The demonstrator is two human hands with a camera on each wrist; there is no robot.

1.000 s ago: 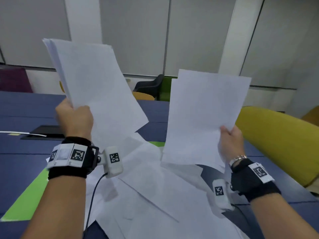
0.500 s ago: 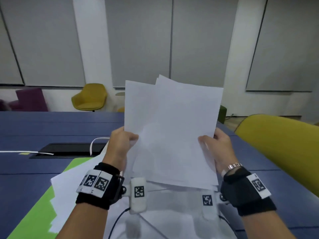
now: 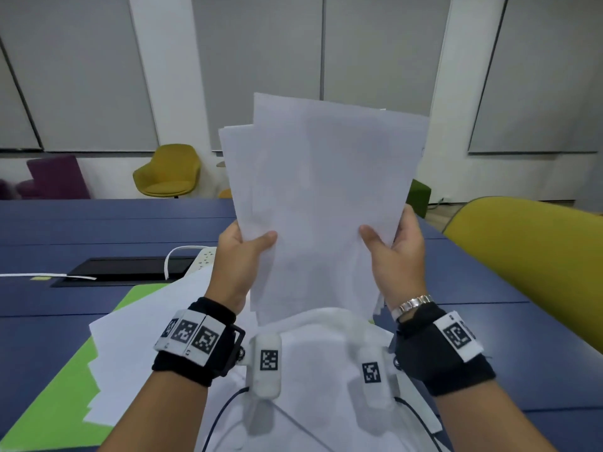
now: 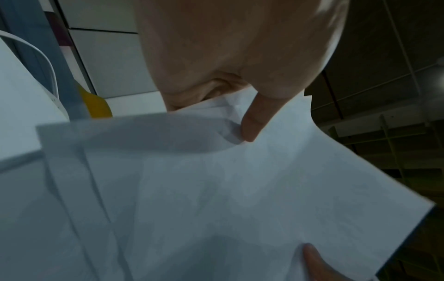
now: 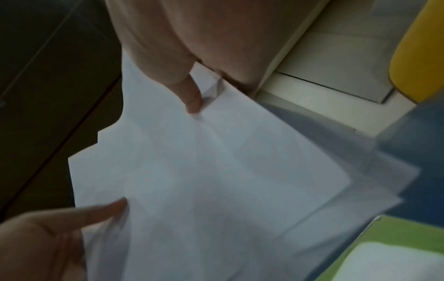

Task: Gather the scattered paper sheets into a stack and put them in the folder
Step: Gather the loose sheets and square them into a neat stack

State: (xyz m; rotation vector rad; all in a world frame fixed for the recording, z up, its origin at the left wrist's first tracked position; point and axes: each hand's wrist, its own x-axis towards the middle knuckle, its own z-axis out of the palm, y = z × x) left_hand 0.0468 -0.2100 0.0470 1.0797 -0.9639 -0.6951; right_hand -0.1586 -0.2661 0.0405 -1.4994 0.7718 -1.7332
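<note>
A loose bundle of white paper sheets [image 3: 323, 190] stands upright in front of me, its edges uneven. My left hand [image 3: 243, 252] pinches its left edge, thumb on the near face. My right hand [image 3: 391, 247] pinches the right edge the same way. The left wrist view shows my left hand [image 4: 250, 121] with the thumb pressed on the sheets [image 4: 240, 190]. In the right wrist view my right hand [image 5: 192, 98] pinches the bundle [image 5: 204, 171]. More white sheets [image 3: 137, 337] lie on the open green folder [image 3: 58, 396] on the table.
The blue table [image 3: 81, 230] has a black cable box [image 3: 124, 269] and a white power strip [image 3: 205, 256] behind the folder. A yellow chair back [image 3: 528, 256] stands close on the right. Another yellow chair [image 3: 169, 171] and a purple seat [image 3: 55, 177] stand by the far wall.
A second ago each hand held its own sheets apart. The hands have come together, merged the sheets into one bundle and raised it; my view has tilted up.
</note>
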